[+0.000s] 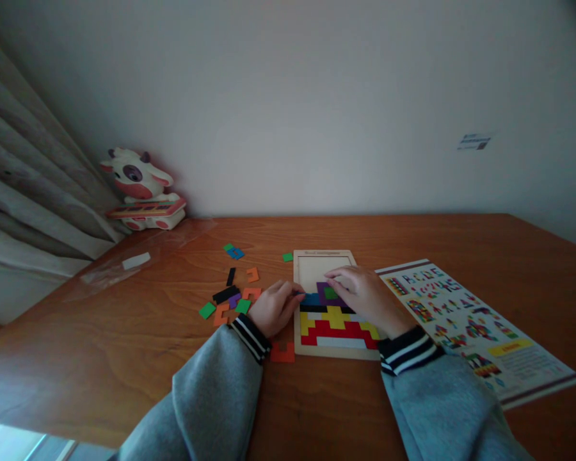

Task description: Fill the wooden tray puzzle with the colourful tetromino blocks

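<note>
A wooden puzzle board (336, 353) lies in front of me, its lower part filled with red, yellow, white and black pieces. My left hand (277, 307) is at the board's left edge, thumb and fingers closed at the left end of a blue puzzle piece (312, 299). Beside that piece sits a purple puzzle piece (322, 293) around a green square (331, 292). Over the right side of the purple piece is my right hand (362, 291), thumb and fingers apart; it partly hides the board there. The upper part of the board shows bare wood.
Loose pieces lie left of the board, including a black bar (226, 294), a green square (207, 310) and an orange piece (283, 352). A printed pattern sheet (461, 326) lies at the right. A cow-shaped toy keyboard (146, 192) stands at the back left by a curtain (33, 160).
</note>
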A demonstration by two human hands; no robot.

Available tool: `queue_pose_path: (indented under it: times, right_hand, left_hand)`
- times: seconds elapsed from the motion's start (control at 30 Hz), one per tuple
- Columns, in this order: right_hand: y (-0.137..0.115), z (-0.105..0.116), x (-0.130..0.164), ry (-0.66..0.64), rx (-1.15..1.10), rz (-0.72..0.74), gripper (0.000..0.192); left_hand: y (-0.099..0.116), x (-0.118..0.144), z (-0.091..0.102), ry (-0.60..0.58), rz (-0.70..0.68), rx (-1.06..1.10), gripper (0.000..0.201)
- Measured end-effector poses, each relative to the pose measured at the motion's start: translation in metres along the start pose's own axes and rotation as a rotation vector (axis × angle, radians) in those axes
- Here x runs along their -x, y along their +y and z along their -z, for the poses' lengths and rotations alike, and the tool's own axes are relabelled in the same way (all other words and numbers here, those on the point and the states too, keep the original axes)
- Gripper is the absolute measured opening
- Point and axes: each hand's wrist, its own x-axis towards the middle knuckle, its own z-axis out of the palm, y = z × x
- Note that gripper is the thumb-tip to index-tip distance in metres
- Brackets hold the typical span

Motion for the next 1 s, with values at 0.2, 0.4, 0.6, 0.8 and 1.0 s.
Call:
queue_pose_path:
  times: [0.2,0.4,0.6,0.8,1.0]
  right_hand:
    - [0.043,0.03,0.016,-0.01,-0.04,-0.033,0.023]
    - [0.049,0.04,0.028,-0.138,-0.058,-0.056,0.035]
    - [0.047,0.026,0.028,-0.149,0.055,-0.034,0.031]
    - [0.053,0.018,0.027,-0.024,0.145,-0.078,0.03]
    - [0.057,0.012,0.026,0.0,0.201,-0.034,0.034]
  left_hand:
    - [0.003,0.001,0.0,-0.115,-0.097,-0.076,0.019]
    - [0.004,0.001,0.001,-0.113,-0.107,-0.081,0.019]
    - [0.002,0.001,0.001,-0.12,-0.097,-0.08,0.022]
    - [0.005,0.0,0.003,-0.124,-0.078,-0.08,0.022]
    - [0.006,0.0,0.002,-0.126,-0.084,-0.079,0.022]
